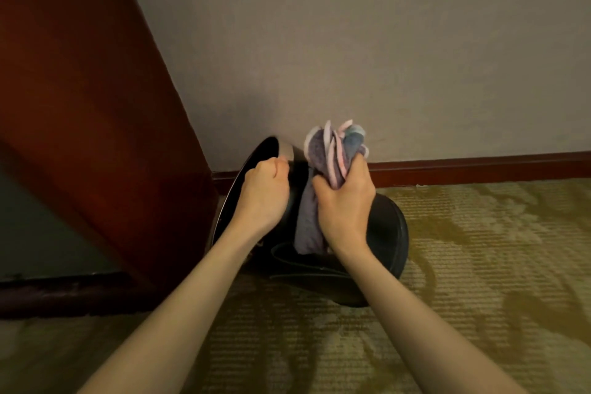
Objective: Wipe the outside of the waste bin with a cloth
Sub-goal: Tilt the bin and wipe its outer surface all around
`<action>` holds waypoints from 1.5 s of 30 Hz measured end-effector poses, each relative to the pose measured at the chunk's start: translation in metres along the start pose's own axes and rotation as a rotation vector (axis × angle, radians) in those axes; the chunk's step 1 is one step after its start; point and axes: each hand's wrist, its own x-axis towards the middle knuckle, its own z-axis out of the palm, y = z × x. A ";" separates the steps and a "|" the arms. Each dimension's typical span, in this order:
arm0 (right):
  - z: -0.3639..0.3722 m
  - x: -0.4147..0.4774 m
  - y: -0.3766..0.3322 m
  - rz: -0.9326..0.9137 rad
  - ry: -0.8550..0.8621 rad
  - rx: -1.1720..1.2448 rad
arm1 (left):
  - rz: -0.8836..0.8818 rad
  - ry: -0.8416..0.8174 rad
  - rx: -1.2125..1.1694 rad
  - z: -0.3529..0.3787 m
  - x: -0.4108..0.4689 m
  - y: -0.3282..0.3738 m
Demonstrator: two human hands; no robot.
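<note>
A black round waste bin [385, 233] with a silver rim lies tilted on the carpet, its opening turned to the left and its base to the right. My left hand [263, 193] grips the silver rim at the top of the opening. My right hand [345, 201] is closed around a bunched purple, pink and blue cloth [332, 150], which it presses against the bin's outer wall. One end of the cloth sticks up above my fist. The other end hangs down over the bin's side.
A beige wall [351, 41] with a dark red skirting board [479, 168] runs just behind the bin. A reddish-brown wooden panel [80, 105] stands to the left, close to the bin's opening. Patterned olive carpet [479, 265] stretches to the right and the front.
</note>
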 end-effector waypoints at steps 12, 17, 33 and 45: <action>-0.050 0.009 0.079 0.060 0.045 -0.244 | 0.037 -0.040 0.032 -0.001 -0.001 0.005; -0.082 0.003 0.111 0.148 0.051 -0.353 | 0.078 -0.062 0.037 0.003 -0.004 0.013; -0.185 -0.014 0.154 0.575 0.133 -0.374 | 0.441 -0.318 0.252 0.083 -0.057 0.079; -0.216 -0.029 0.162 0.712 0.225 -0.334 | 1.091 -0.440 0.535 0.093 -0.094 0.075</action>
